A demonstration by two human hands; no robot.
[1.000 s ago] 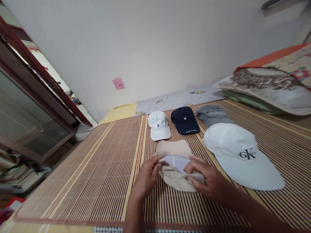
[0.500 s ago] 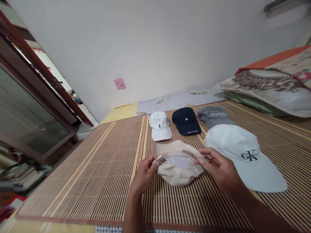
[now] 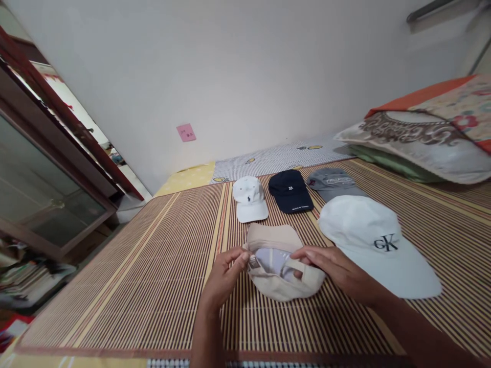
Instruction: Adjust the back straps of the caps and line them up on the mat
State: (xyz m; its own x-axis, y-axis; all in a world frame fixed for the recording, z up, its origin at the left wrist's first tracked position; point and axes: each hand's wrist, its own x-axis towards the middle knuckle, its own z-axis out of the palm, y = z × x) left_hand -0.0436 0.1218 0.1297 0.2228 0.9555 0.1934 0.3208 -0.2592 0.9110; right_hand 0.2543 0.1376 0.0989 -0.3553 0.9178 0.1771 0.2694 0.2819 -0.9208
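Note:
A beige cap [image 3: 284, 292] is turned with its inside facing up, its brim pointing away from me. My left hand [image 3: 226, 273] pinches the left edge of its opening, near a label. The right edge is gripped by my right hand [image 3: 326, 263], with some fingertips inside the cap. Close to the right hand lies a large white cap [image 3: 368, 235] with black letters. Beyond the beige cap are a small white cap [image 3: 251, 197], a navy cap [image 3: 290, 190] and a grey cap [image 3: 335, 183].
The caps rest on a striped mat [image 3: 164, 276]. Cushions [image 3: 422, 140] are piled at the right. Behind stands a white wall with a pink note [image 3: 186, 132]. A glass-fronted cabinet [image 3: 46, 189] and stacked papers [image 3: 23, 278] are at the left.
The beige cap's opening has widened and its inside shows more. My right hand has shifted left along the rim, its fingers now further inside. The view has moved slightly.

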